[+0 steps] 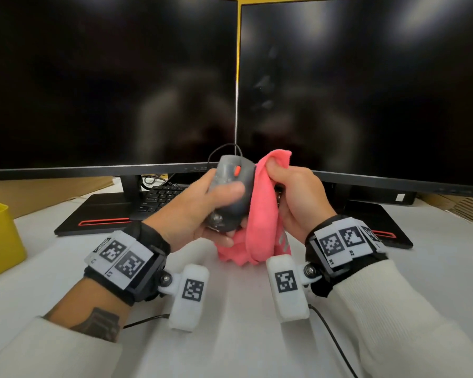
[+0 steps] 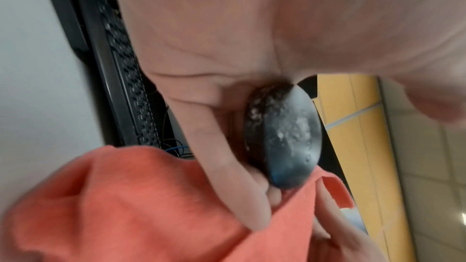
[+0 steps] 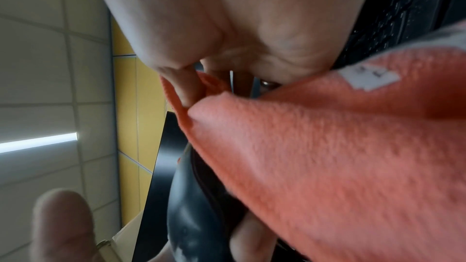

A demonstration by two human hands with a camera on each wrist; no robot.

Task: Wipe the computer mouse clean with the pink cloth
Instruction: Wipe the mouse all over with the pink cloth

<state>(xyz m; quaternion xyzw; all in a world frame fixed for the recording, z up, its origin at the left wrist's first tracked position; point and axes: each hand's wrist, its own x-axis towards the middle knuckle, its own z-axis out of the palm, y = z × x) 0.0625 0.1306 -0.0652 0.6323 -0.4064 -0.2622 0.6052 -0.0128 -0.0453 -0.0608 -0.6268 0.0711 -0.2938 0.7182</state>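
My left hand [image 1: 202, 211] holds a dark grey computer mouse [image 1: 234, 186] up off the desk, thumb across its top, fingers curled underneath. The mouse has an orange scroll wheel and whitish smudges on its shell [image 2: 285, 136]. Its black cable loops up behind it. My right hand [image 1: 290, 197] grips the pink cloth [image 1: 260, 214] near its top edge, right beside the mouse. The cloth hangs down against the mouse's right side and bunches below it. In the right wrist view the cloth [image 3: 340, 156] drapes over the mouse [image 3: 191, 206]. A white label sits on the cloth.
Two dark monitors [image 1: 109, 83] stand side by side behind my hands, on black bases with red stripes. A black keyboard [image 1: 161, 197] lies under the left monitor. A yellow bin [image 1: 0, 236] sits at the left edge of the white desk [image 1: 230, 336].
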